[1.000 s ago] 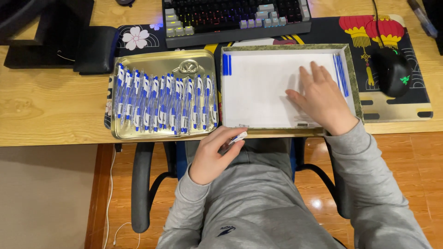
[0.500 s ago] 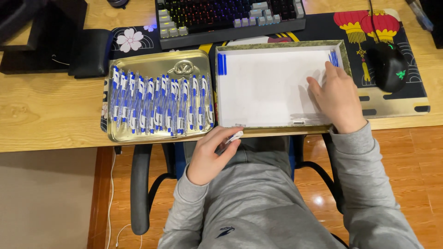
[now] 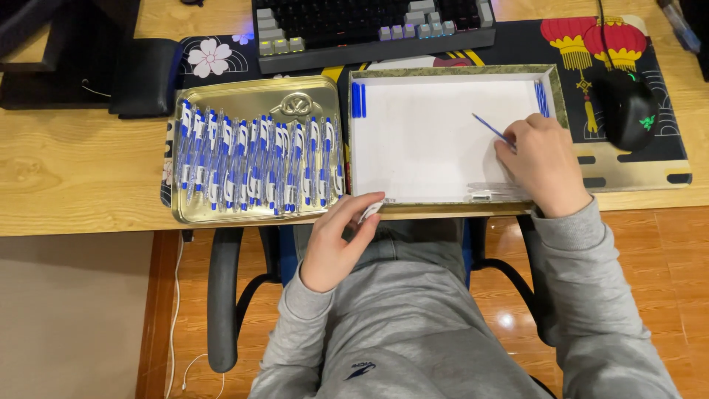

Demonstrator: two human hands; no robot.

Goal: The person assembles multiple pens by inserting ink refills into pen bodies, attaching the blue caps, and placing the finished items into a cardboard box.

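Observation:
My left hand (image 3: 336,240) is closed around a clear pen barrel (image 3: 371,211) at the desk's front edge, just below the white box. My right hand (image 3: 543,162) rests in the right part of the shallow white box (image 3: 428,133) and pinches a thin blue refill (image 3: 491,131) that sticks out up and to the left. Two blue refills (image 3: 358,100) lie in the box's top left corner, and several more (image 3: 541,97) lie at its top right. A gold metal tray (image 3: 221,214) to the left holds a row of several blue and white pens (image 3: 255,162).
A black keyboard (image 3: 369,29) sits behind the tray and box on a dark desk mat (image 3: 665,159). A black mouse (image 3: 628,107) lies right of the box. A black object (image 3: 144,77) stands at the back left. My lap and chair armrests (image 3: 221,295) are below the desk edge.
My right hand lifted from lying flat in the box, went to its right side, and now holds a blue refill. My left hand stayed at the desk edge with the pen barrel.

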